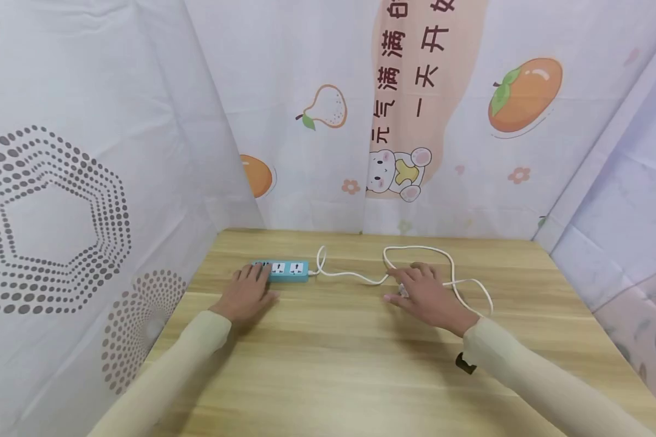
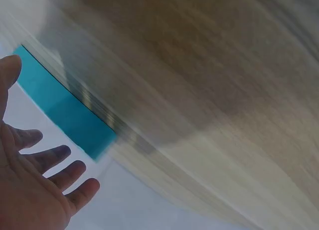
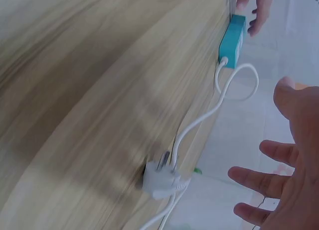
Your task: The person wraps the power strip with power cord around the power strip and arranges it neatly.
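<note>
A teal power strip (image 1: 288, 272) with white sockets lies at the left of the wooden table. Over its left end is my left hand (image 1: 245, 294), fingers spread and relaxed; in the left wrist view the thumb overlaps the strip's (image 2: 65, 103) far end. From the strip a white cord (image 1: 355, 275) runs right in loose loops. My right hand (image 1: 429, 297), fingers extended, hovers over the cord's white plug (image 3: 160, 180), which lies on the table with its metal prongs showing. In the head view this hand hides most of the plug.
The wooden table (image 1: 328, 364) reaches back to a printed white curtain (image 1: 306, 164). More curtain hangs along the left and right sides. Loops of cord (image 1: 472, 281) lie to the right of my right hand. A dark band (image 1: 466, 363) shows at the right sleeve.
</note>
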Motion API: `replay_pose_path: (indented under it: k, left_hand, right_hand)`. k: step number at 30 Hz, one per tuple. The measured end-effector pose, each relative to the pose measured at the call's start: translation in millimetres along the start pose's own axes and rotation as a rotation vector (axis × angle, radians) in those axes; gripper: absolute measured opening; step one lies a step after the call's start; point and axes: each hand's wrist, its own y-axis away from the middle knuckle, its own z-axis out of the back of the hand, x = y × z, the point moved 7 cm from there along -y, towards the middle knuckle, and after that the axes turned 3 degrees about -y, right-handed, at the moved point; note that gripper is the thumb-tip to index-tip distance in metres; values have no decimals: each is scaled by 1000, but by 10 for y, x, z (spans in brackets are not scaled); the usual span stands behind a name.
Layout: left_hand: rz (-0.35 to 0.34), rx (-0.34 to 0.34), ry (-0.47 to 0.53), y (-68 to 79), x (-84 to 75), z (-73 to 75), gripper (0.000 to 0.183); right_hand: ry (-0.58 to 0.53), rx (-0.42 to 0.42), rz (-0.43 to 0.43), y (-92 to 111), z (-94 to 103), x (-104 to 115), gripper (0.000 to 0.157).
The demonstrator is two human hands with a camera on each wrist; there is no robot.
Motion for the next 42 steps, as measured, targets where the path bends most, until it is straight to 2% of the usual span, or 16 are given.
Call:
replay_pose_path:
  k: [5, 10, 15, 20, 31, 37, 42]
  left_hand:
    - [27, 18, 8, -48, 56, -7, 78]
    - [24, 33, 12, -86, 56, -12, 78]
    - [36, 26, 27, -118, 101, -23, 75]
    - [78, 25, 27, -163, 235, -73, 73]
    - [125, 74, 86, -220, 485, -155, 75]
    - [126, 58, 67, -227, 520, -141, 74]
    - [96, 39, 26, -258, 504, -114, 78]
  right_hand:
    - [-47, -6, 25, -48, -63, 127, 47]
    - [-64, 7, 35, -82, -152, 219, 38]
    - [-43, 15, 49, -84, -207, 283, 37]
    - [-51, 3, 61, -97, -238, 298, 34]
    - [-99, 27, 66, -84, -308, 364, 31]
    - [-121, 43, 62, -75, -342, 395, 30]
    - [-130, 56, 66, -60, -372, 401, 27]
